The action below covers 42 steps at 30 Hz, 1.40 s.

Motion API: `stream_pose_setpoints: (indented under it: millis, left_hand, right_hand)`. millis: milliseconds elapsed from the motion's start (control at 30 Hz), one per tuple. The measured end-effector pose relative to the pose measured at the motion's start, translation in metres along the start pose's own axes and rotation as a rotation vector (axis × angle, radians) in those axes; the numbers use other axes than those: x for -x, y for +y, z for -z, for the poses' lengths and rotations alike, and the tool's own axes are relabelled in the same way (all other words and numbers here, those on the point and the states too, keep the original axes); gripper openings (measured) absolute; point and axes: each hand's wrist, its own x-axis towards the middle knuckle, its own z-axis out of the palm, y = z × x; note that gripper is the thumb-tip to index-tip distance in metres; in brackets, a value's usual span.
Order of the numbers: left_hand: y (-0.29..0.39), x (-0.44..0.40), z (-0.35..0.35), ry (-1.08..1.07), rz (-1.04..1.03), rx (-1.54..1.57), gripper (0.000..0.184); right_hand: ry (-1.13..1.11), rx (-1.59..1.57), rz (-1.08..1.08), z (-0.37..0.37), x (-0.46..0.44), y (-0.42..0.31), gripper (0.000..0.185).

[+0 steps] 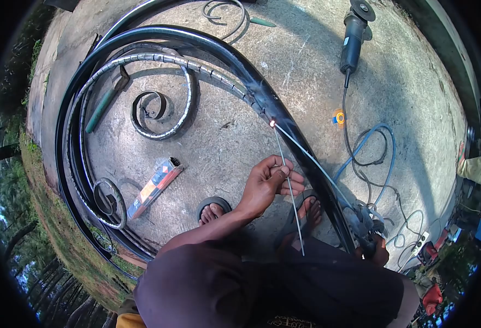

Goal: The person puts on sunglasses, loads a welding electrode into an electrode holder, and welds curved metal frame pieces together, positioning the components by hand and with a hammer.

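My left hand [266,185] pinches a thin metal rod [293,199] between thumb and fingers, the other fingers spread. The rod's far tip meets a small glowing spot [272,123] on a curved metal strip with segment-like marks [207,68], beside a thick black curved tube [240,60]. Smoke rises there. At lower right, my right hand [379,251] is closed around the dark handle of what looks like a welding electrode holder [365,220]. A long straight electrode [311,156] runs from it to the same glowing spot. Part of the right hand is hidden.
An angle grinder [352,46] lies at upper right, its cord trailing near a blue hose [392,147] and orange tape roll [338,117]. A green-handled hammer [106,101], coiled strip [148,112] and printed box [155,187] lie left. Sandalled feet [214,212] stand on concrete.
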Motion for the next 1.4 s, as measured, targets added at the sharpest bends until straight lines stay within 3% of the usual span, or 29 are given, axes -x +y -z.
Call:
stream_pose_setpoints:
  millis: [733,933,1033,1133,1233,1333,1400]
  left_hand:
    - [0.001,-0.001,-0.001,0.011,-0.005,-0.014,0.017]
    - [0.001,-0.001,-0.001,0.012,-0.011,-0.019,0.017]
    - [0.002,0.003,-0.001,-0.008,-0.021,-0.010,0.018]
    - [0.002,0.005,-0.001,-0.015,-0.015,-0.015,0.018]
    - [0.001,0.003,0.000,-0.008,0.000,-0.008,0.018]
    - [0.002,0.003,0.000,-0.002,0.002,-0.003,0.018]
    - [0.003,0.003,-0.001,0.000,0.005,-0.009,0.018]
  right_hand:
    - [-0.036,0.058,0.050,-0.001,-0.001,0.004,0.058]
    - [-0.031,-0.003,0.147,-0.006,-0.002,0.011,0.058]
    - [0.213,0.151,0.364,-0.016,0.007,0.026,0.059]
    - [0.154,0.068,0.142,-0.012,0.013,0.015,0.057]
    - [0.304,0.120,0.132,-0.020,0.010,0.015,0.054]
    - [0.233,0.271,0.242,-0.014,0.006,0.015,0.051]
    - [0.212,0.160,0.191,-0.012,0.003,0.008,0.051]
